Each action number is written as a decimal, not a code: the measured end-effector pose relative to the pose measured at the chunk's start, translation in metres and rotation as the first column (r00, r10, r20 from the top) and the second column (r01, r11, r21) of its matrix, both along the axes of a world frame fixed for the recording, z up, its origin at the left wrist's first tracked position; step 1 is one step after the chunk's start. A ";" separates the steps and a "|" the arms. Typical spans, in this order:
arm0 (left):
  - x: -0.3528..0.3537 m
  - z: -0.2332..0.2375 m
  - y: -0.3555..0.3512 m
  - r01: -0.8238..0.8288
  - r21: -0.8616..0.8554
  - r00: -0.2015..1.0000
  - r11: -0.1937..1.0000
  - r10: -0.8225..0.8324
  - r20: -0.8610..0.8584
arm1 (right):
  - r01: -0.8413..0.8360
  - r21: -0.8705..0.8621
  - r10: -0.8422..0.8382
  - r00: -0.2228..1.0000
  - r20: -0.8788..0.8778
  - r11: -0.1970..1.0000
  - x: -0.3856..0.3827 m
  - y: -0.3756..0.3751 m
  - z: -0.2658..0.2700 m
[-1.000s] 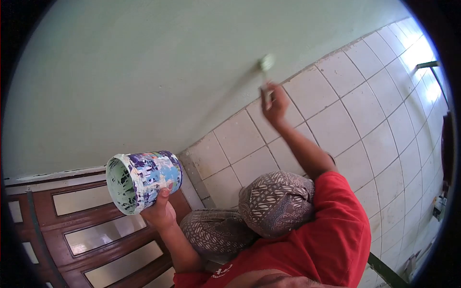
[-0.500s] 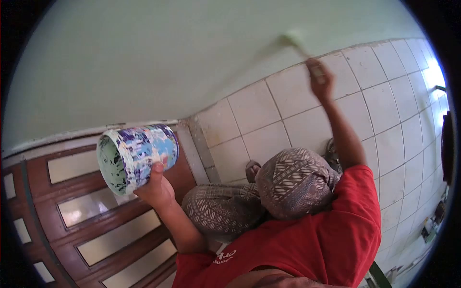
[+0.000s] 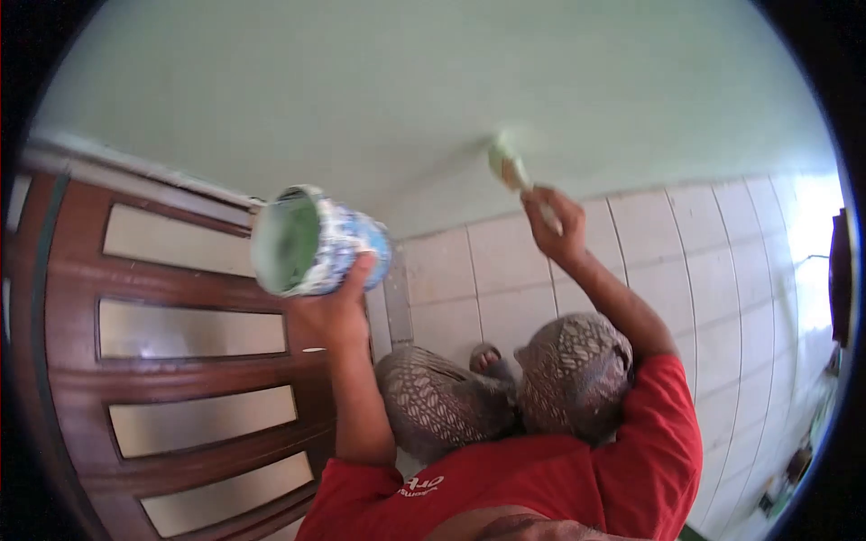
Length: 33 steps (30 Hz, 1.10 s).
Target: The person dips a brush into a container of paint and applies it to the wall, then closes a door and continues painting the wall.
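Pale green wall (image 3: 379, 99), tiled below: right hand (image 3: 552, 221) closed round paintbrush (image 3: 510, 165) handle, bristles against wall just above tiles (image 3: 667, 243); left hand (image 3: 338, 307) gripping tilted paint pot (image 3: 316, 242) before door (image 3: 162, 361). Step judged: brushing; next stroke needs bristles kept off tiles

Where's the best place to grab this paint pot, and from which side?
Grip the pot around its round wall, from below, as the left hand does. It lies tilted, open mouth turned sideways with green paint inside, so keep off that rim.
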<state>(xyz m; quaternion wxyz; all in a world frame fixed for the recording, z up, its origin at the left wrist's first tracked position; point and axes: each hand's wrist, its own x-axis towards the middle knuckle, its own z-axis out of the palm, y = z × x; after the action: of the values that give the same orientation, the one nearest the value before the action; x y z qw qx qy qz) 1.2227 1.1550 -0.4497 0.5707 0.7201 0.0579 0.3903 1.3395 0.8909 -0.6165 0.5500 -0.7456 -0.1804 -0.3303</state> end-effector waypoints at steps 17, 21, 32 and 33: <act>0.020 0.002 -0.021 0.100 -0.033 0.995 0.994 -0.100 -0.003 | -0.100 -0.236 0.214 0.821 0.529 0.967 0.004 0.126 0.360; 0.033 0.001 -0.029 0.208 -0.053 0.978 0.977 -0.206 0.040 | 0.032 0.123 -0.086 0.884 0.460 0.992 0.046 0.015 0.360; 0.050 -0.007 -0.063 0.383 -0.042 0.920 0.923 -0.377 0.106 | 0.796 0.069 -0.716 0.499 0.489 0.602 0.058 -0.104 0.389; 0.053 -0.007 -0.064 0.351 0.015 0.933 0.936 -0.351 0.085 | 0.715 0.053 -0.627 0.571 0.530 0.697 0.060 -0.062 0.383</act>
<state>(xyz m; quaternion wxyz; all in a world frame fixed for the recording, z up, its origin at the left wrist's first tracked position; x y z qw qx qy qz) 1.2755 1.0907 -0.4568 0.6334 0.7011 -0.0962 0.3130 1.3993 0.8287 -0.2337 0.2497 -0.6854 -0.0487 -0.6823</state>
